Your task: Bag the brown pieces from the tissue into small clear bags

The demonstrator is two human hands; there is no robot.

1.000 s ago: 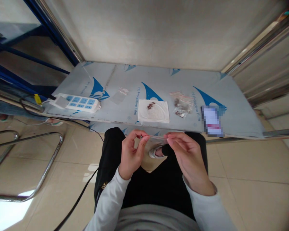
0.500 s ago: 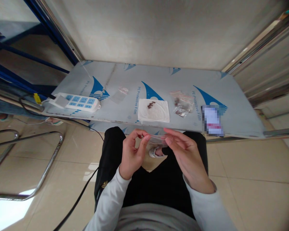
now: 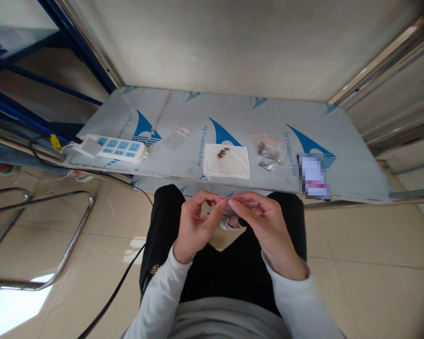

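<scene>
Over my lap, a small clear zip bag (image 3: 229, 211) is pinched at its pinkish top edge by both hands. My left hand (image 3: 197, 228) has thumb and forefinger closed on the edge. Close beside it, my right hand (image 3: 268, 223) pinches the same edge, the two thumbs almost touching. The bag's lower part is see-through and hard to make out. On the bench ahead, several small dark brown capsule-like pieces (image 3: 222, 154) lie on a white cloth or tissue (image 3: 228, 168).
Filled clear zip bags (image 3: 270, 151) lie right of the cloth, a flat zip bag (image 3: 177, 137) left of it. A white power strip (image 3: 118, 149) sits at the bench's left, a phone (image 3: 314, 176) at its right front. A metal chair frame (image 3: 70, 240) stands left.
My right hand has moved left along the bag's edge towards my left thumb. Both hands still pinch the bag. The things on the bench have stayed put.
</scene>
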